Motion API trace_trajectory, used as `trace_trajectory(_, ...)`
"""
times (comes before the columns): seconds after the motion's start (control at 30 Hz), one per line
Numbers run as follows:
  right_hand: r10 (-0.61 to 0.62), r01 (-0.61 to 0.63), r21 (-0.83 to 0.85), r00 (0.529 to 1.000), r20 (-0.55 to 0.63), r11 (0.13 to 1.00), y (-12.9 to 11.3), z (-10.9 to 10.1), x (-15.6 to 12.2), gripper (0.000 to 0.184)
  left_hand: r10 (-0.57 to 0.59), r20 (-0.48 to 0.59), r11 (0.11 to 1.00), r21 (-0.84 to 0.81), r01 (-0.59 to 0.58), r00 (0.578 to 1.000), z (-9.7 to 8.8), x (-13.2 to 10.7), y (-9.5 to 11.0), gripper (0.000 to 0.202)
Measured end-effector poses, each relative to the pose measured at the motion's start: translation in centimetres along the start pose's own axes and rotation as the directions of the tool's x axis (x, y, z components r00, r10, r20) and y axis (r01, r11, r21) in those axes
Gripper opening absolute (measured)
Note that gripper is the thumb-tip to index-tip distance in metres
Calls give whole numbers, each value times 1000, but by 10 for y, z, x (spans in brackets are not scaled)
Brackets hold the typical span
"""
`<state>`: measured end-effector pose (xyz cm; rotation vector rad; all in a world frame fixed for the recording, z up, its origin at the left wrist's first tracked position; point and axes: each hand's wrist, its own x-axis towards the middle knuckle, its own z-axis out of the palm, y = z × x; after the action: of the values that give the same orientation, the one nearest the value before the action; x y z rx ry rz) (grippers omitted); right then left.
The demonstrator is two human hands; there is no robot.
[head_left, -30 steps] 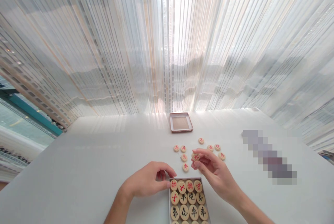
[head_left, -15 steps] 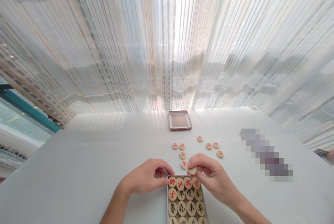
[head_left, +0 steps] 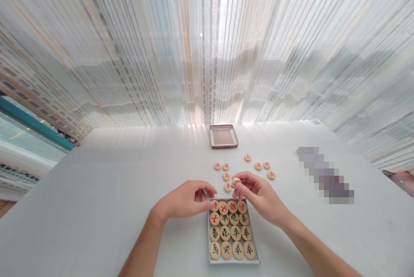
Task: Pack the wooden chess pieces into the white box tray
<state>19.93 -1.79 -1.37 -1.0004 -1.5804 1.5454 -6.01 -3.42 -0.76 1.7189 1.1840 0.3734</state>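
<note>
My right hand (head_left: 258,193) pinches a round wooden Chinese chess piece (head_left: 236,182) between thumb and fingers, just above the far edge of a shallow box (head_left: 233,262). The held piece is tilted and its character cannot be read. Rows of red- and black-marked pieces (head_left: 225,233) lie face up in the box. At the box's far left corner is my left hand (head_left: 186,199), its fingers curved and apart. Its thumb tip covers part of a red piece (head_left: 215,206) in the corner, while the index finger reaches past the far rim.
Several loose red-marked pieces lie beyond the box, among them one (head_left: 227,187) beside the held piece and one (head_left: 271,175) farther right. An open box lid (head_left: 223,136) rests near the table's far edge. A blurred-out object (head_left: 325,175) lies at right. Striped sheer curtains (head_left: 207,53) hang behind.
The view has tipped down, showing the whole box. My right hand has turned the held piece onto a tilt. My left thumb has moved further over the corner piece.
</note>
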Motion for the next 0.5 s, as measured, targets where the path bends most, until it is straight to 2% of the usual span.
trace_trajectory(0.1, -20, 21, -38, 999, 34, 999, -1, 4, -3, 27, -6, -2, 1000, 16, 6, 1000, 1, -1, 3, 35)
trace_trajectory(0.2, -54, 59, -62, 996, 74, 996, 0, 6, -7, 20, -18, -12, 998, 63, 19, 1000, 3, -1, 6, 44)
trace_trajectory(0.33, -101, 103, -13, 990, 103, 995, 4, 9, -8, 12, -4, -31, 989, 148, 9, 1000, 9, 0, 8, 56)
trace_trajectory(0.5, -22, 5, 112, 988, 156, 994, 1, 14, -10, 14, -2, -34, 983, 186, 9, 999, 11, 1, 8, 49)
